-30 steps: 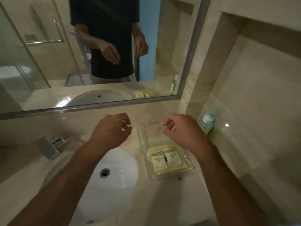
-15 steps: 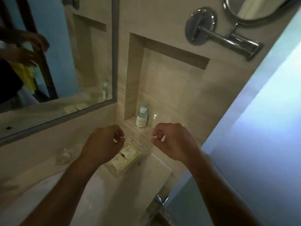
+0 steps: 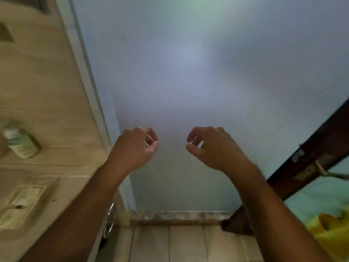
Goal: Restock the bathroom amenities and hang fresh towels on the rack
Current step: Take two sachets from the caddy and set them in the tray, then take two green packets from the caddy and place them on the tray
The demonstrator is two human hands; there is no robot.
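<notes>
My left hand [image 3: 135, 148] and my right hand [image 3: 211, 146] are raised side by side in front of a plain pale blue wall [image 3: 188, 72]. Both hold nothing, with fingers loosely curled and apart. At the far left a clear tray [image 3: 11, 229] with pale yellow amenity packets [image 3: 24, 197] lies on the beige counter. A small bottle with a green cap [image 3: 20, 142] stands in the tiled wall niche above it. No towel or rack is in view.
A dark wooden door frame [image 3: 311, 159] with a metal handle [image 3: 332, 174] crosses the right side. Beyond it lie blue and yellow fabrics [image 3: 330, 224]. Tiled floor [image 3: 179, 242] and a stone skirting [image 3: 179, 217] run along the bottom. A chrome ring [image 3: 109, 222] hangs under the counter edge.
My view has swung right, away from the mirror and sink toward the blue wall and the doorway. The tray and bottle slid to the left edge. Both hands stay raised and hold nothing.
</notes>
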